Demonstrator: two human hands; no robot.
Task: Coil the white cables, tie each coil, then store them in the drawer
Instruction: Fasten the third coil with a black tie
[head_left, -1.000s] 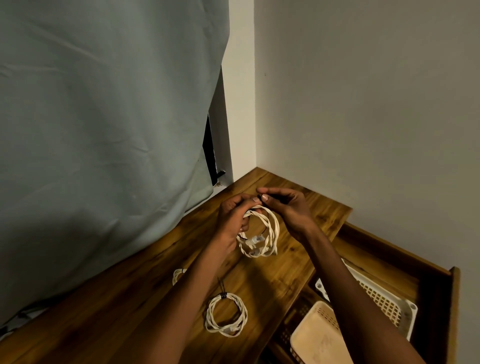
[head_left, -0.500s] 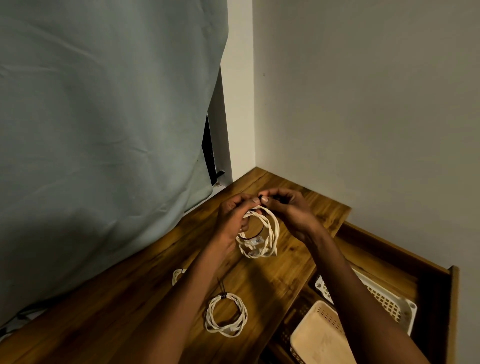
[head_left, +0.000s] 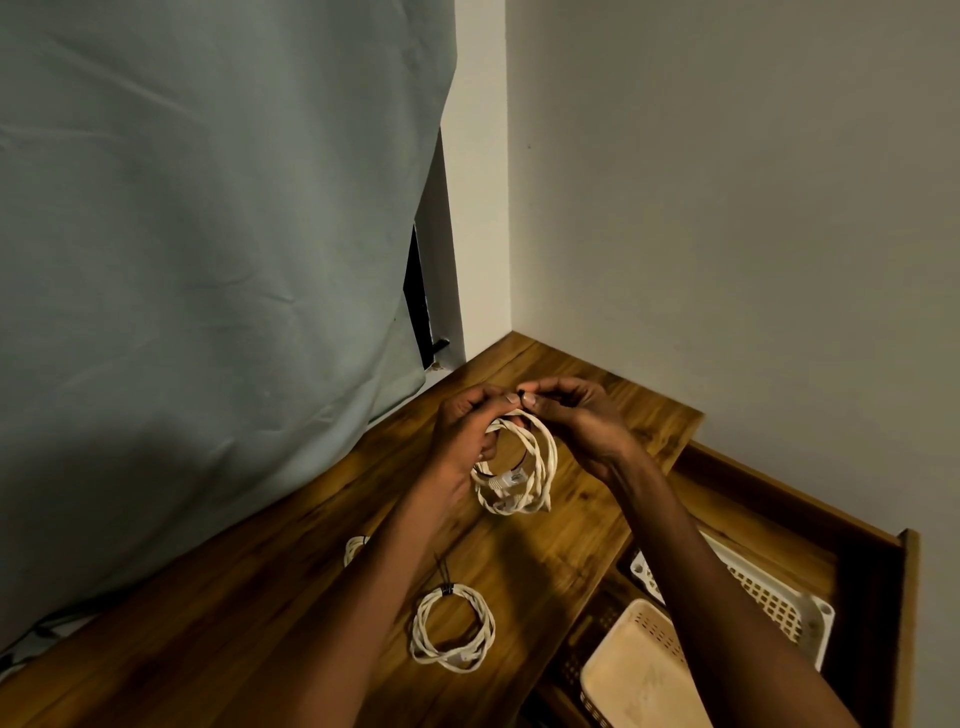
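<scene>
A white coiled cable (head_left: 524, 470) hangs above the wooden tabletop (head_left: 260, 613), held up by both hands. My left hand (head_left: 470, 431) grips the coil's top left. My right hand (head_left: 574, 415) pinches a thin dark tie at the top of the coil, fingertips meeting those of the left. A dark strand crosses inside the loop. A second white coil (head_left: 452, 629), bound with a black tie, lies flat on the table near the front. A third white cable (head_left: 355, 548) peeks out from behind my left forearm. The open wooden drawer (head_left: 878, 587) is at the lower right.
Inside the drawer sit a white perforated basket (head_left: 769, 603) and a beige basket (head_left: 639, 670). A grey-green cloth (head_left: 208, 234) hangs on the left down to the table. Grey walls meet in a corner behind the table.
Both hands have stayed at the top of the coil. The fingertips have shifted slightly around the tie, and the coil has swung a little.
</scene>
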